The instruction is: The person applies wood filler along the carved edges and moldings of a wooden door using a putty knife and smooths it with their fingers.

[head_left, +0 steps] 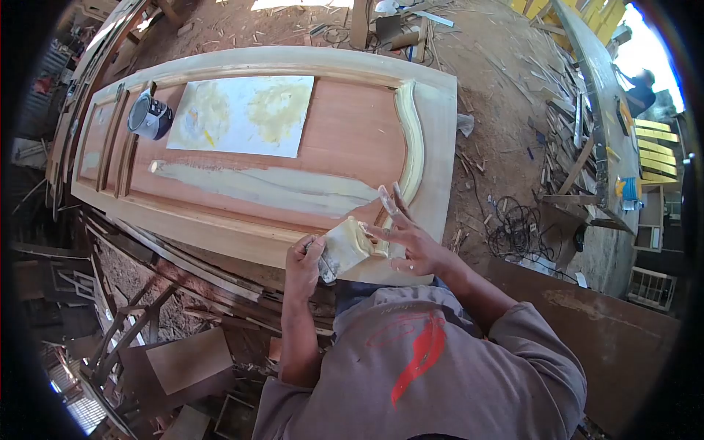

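In my left hand (304, 262), fingers closed, is a flat, smeared scraper-like piece (342, 251) with cream filler heaped along its far edge. My right hand (412, 240) is beside it, fingers spread and whitened with filler; one fingertip reaches the filler, though I cannot tell how firmly it touches. Both hands are over the near right corner of a wooden panelled door (352, 125). Pale filler coats the curved moulding (412, 139) at the door's right end. A long greyish-white smeared strip (264, 185) lies across the reddish panel.
On the door stand a dark tin (150, 117) and a white sheet (238, 114) with yellowish smears. Wood scraps and a tangled black cable (517, 227) litter the ground at right. Beyond is a workbench (605, 110), with a person (641, 92) behind. Timber (183, 257) lies along the near side.
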`<move>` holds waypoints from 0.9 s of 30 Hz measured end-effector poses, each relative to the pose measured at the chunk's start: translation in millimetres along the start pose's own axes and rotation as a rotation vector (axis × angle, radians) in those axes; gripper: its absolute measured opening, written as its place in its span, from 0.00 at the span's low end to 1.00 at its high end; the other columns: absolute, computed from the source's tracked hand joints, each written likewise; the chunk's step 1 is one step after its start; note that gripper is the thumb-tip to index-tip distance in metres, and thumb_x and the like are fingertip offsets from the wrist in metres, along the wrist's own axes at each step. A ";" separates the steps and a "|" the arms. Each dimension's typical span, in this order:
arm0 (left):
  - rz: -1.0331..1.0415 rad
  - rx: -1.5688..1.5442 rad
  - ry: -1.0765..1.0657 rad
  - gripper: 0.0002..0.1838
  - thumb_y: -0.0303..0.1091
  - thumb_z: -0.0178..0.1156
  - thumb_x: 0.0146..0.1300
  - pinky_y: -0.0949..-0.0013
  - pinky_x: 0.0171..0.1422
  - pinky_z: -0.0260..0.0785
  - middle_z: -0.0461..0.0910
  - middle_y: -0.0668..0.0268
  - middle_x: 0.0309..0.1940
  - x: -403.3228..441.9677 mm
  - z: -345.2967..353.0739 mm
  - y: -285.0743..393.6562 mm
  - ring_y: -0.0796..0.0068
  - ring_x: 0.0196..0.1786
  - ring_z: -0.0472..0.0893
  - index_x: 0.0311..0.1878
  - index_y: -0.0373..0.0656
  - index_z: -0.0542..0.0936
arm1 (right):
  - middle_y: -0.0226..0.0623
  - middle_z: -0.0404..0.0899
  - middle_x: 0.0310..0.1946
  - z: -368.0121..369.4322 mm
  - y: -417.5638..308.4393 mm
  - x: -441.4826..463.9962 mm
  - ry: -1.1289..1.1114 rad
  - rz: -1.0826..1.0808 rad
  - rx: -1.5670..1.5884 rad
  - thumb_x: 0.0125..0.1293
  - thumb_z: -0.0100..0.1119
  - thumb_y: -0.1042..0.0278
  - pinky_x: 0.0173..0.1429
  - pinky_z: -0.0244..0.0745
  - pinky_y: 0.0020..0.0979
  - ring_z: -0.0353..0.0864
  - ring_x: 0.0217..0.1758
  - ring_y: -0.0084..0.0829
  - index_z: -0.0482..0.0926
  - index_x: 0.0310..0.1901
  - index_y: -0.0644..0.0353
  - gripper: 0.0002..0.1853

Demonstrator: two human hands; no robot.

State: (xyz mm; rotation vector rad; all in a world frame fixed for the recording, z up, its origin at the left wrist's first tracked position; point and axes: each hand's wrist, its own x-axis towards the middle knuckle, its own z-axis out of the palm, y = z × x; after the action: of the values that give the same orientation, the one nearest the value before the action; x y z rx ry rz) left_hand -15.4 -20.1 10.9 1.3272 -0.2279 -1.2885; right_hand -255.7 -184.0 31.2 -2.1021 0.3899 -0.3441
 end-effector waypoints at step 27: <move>0.031 -0.104 0.170 0.10 0.33 0.64 0.76 0.76 0.40 0.71 0.81 0.74 0.33 8.1 1.2 -25.3 0.87 0.34 0.76 0.38 0.38 0.83 | 0.42 0.86 0.31 25.9 102.8 -4.3 0.019 1.031 0.389 0.69 0.57 0.71 0.23 0.79 0.32 0.85 0.22 0.32 0.35 0.87 0.67 0.52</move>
State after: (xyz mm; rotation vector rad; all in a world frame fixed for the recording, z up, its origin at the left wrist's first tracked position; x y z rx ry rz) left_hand -27.2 -20.2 -12.9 1.3307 -0.0622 -1.1399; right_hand -264.1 -214.9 -69.9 -1.2955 1.2242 0.1678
